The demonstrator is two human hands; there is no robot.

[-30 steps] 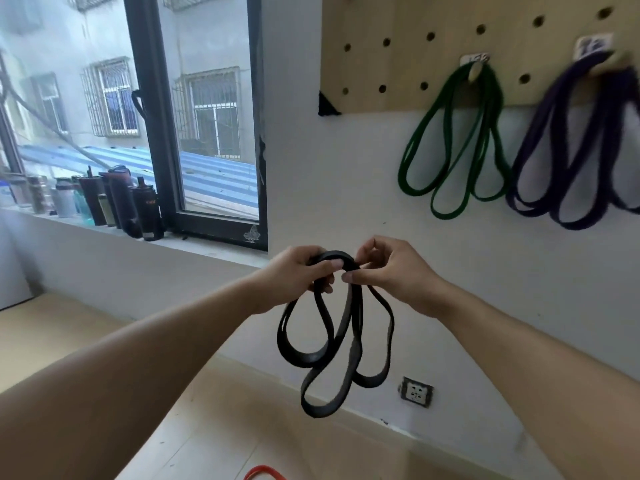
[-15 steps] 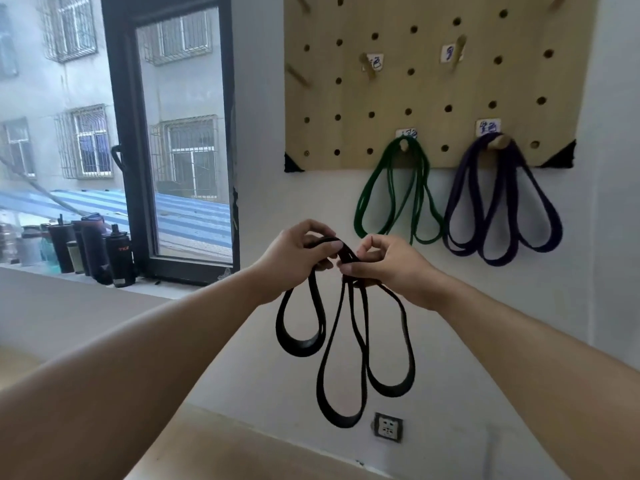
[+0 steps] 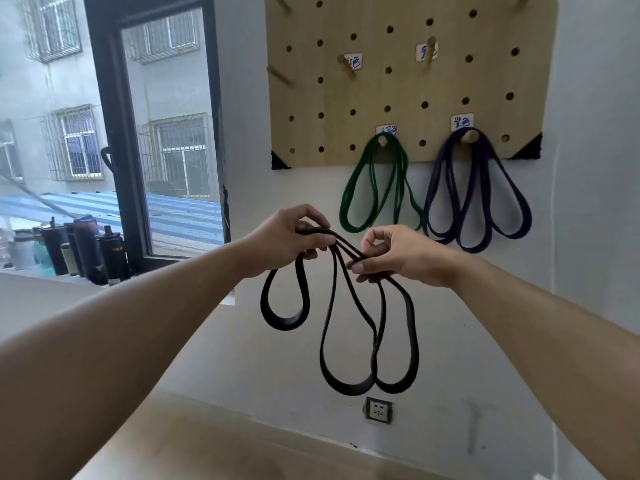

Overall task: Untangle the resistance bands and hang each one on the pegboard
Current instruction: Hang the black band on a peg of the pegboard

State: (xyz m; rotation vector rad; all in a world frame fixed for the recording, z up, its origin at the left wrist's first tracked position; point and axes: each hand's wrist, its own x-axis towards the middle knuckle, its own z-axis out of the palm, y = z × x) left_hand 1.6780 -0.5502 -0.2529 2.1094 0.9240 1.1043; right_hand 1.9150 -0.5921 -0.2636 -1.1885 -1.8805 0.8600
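A black resistance band (image 3: 346, 341) hangs in three loops between my hands, in front of the white wall. My left hand (image 3: 287, 240) grips its top at the left, and my right hand (image 3: 398, 258) pinches it a little lower at the right. Above them the wooden pegboard (image 3: 408, 81) carries a green band (image 3: 374, 188) on a lower peg and a purple band (image 3: 478, 199) on the peg to its right. Two labelled pegs higher up, the left peg (image 3: 346, 65) and the right peg (image 3: 429, 53), are bare.
A dark-framed window (image 3: 138, 133) stands at the left, with several dark bottles (image 3: 86, 251) on its sill. A wall socket (image 3: 379, 410) sits low under the band. Pale wood flooring (image 3: 242, 445) lies below.
The view has tilted up, so more of the pegboard shows. My hands have drawn apart, spreading the black band from a bunch into three separate hanging loops.
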